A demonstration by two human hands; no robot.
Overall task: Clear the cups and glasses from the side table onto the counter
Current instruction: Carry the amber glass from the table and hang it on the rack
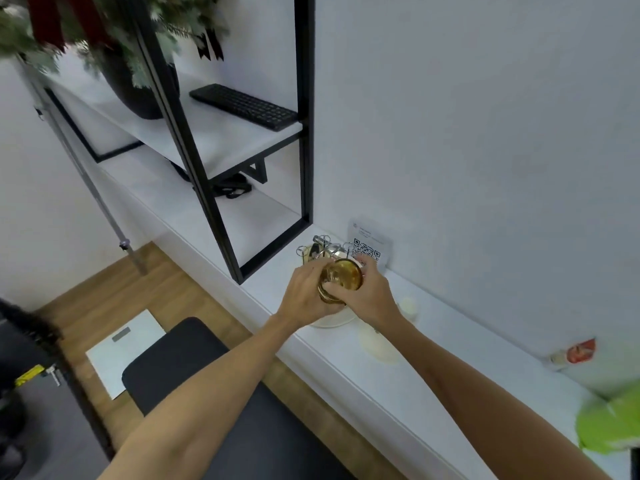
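Observation:
An amber glass (341, 277) is held between both hands above the white counter (433, 382). My left hand (304, 296) wraps its left side and my right hand (370, 296) grips its right side. Beneath them sits a round white tray (330, 320), mostly hidden by the hands. Just behind the glass stands a metal cup rack (323, 245) with wire loops. Two pale round coasters or lids lie on the counter, one (379, 346) near my right forearm and a smaller one (408, 306) closer to the wall.
A QR-code card (370, 242) leans on the wall behind the rack. A black-framed shelf (242, 147) with a keyboard (244, 105) and a plant pot stands at the left. A black chair (194, 368) is below the counter edge. A green object (613, 424) lies at the right.

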